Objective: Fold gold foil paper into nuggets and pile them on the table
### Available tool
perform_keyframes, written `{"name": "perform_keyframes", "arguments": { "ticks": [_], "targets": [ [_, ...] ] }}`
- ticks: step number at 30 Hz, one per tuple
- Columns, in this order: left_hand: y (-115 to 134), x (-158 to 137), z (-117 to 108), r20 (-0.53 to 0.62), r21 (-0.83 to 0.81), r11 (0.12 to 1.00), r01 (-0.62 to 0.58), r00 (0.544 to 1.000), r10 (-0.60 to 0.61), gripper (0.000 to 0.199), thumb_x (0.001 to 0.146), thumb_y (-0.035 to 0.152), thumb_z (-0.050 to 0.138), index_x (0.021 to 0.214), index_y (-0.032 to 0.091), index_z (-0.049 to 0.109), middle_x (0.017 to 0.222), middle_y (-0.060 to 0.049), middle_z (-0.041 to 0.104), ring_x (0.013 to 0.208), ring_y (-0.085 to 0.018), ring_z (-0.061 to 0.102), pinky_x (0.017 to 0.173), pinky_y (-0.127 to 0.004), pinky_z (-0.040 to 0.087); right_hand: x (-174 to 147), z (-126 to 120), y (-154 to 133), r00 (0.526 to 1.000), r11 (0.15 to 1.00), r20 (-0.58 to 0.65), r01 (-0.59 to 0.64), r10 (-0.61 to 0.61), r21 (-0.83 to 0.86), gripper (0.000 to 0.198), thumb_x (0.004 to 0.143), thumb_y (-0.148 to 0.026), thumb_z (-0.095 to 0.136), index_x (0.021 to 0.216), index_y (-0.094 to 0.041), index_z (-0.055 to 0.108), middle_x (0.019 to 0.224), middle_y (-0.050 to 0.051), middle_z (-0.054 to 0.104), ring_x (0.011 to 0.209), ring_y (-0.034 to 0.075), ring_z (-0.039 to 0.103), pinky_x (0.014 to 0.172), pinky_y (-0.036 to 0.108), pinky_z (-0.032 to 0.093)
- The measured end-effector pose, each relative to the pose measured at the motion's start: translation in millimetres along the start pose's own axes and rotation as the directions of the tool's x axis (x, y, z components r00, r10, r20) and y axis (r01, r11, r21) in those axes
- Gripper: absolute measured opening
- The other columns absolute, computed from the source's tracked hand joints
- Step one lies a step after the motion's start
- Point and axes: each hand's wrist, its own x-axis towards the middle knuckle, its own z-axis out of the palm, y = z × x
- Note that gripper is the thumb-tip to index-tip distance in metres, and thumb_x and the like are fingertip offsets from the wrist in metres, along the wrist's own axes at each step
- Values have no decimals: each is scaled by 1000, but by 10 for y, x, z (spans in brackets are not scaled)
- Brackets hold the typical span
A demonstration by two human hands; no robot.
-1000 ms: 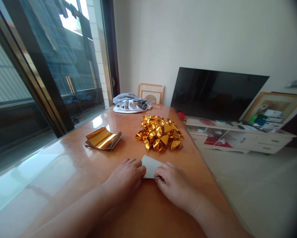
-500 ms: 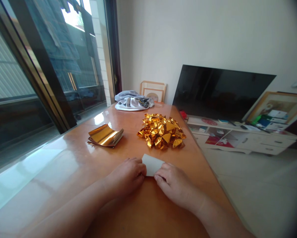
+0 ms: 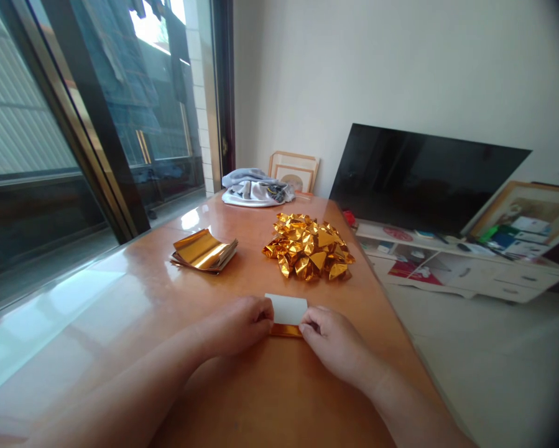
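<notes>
A sheet of gold foil paper (image 3: 286, 309) lies pale side up on the wooden table, its near edge folded over into a gold strip. My left hand (image 3: 252, 322) pinches the sheet at its left end, fingers curled. At the right end my right hand (image 3: 324, 333) grips it the same way, thumb against the folded edge. Just beyond the hands is a heap of folded gold foil pieces (image 3: 309, 247). To the left rests a stack of flat gold foil sheets (image 3: 203, 251), the top one curling up.
The glossy table (image 3: 143, 292) stretches away to a bundle of grey cloth (image 3: 255, 188) at its far end. On the right stand a low white cabinet (image 3: 466, 274) and a large television (image 3: 423, 177). Glass sliding doors (image 3: 120, 124) run along the left.
The sheet's near edge has been folded over, so a gold strip now shows between my hands. The sheet sits straighter, and the whole view has shifted slightly.
</notes>
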Motion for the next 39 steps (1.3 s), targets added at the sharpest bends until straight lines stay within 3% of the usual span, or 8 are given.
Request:
{"name": "perform_keyframes", "arguments": {
  "ticks": [15,29,39],
  "targets": [
    [-13,65,26,-30,40,994,99,995,-98,11,82,29,56,85,21,64,84,-1,68,73,-17,58,58,-25,35,52,66,72,994,991,22,-113,112,77,13,89,-29,57,81,-22,65,77,-1,70,69,15,60,57,24,31],
    [-45,88,58,-38,45,992,118,992,-117,11,81,30,58,85,21,63,82,-1,67,72,-17,58,56,-25,34,72,58,20,991,991,-4,-136,136,5,13,87,-31,58,80,-22,66,77,1,69,70,16,59,57,24,31],
    [-63,80,-41,8,-6,997,72,997,-72,20,87,28,47,80,20,64,79,-1,66,71,-16,59,61,-26,39,81,95,78,991,991,-6,-130,130,8,13,87,-31,59,80,-23,66,76,1,69,70,16,59,58,24,31]
  ]
}}
